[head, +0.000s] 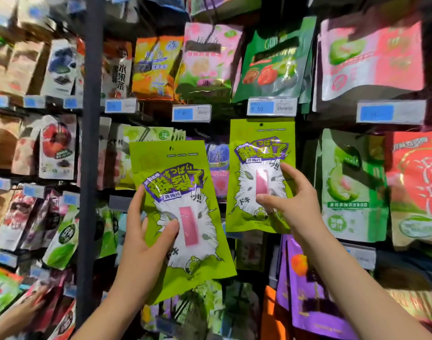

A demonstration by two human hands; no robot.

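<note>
Held green packet point(197, 256): in my left hand, in front of the shelves, tilted with its top leaning left.
Left hand point(146, 239): grasping the held green packet at its left edge. My thumb presses on the printed face and my forefinger is stretched up along the edge.
Hanging green packet point(261, 148): same print, upright on the rack, just right of the held one and apart from it.
Right hand point(295, 207): half closed on the hanging green packet. My thumb tip is on the white panel beside the pink strip, with my forefinger curved across the face above it.
Hidden, left: my remaining fingers are behind the film.
Hidden, right: my other fingers. I cannot tell whether they reach behind the packet.
Cut off: both my forearms, at the bottom edge.
Hard to make out: the figures on the price tag point(271, 107) are smeared, and the packets left of the shelf post point(90, 143) are blurred.
Lower left: another hand point(26, 307) among the packets, too blurred to read its grip.
</note>
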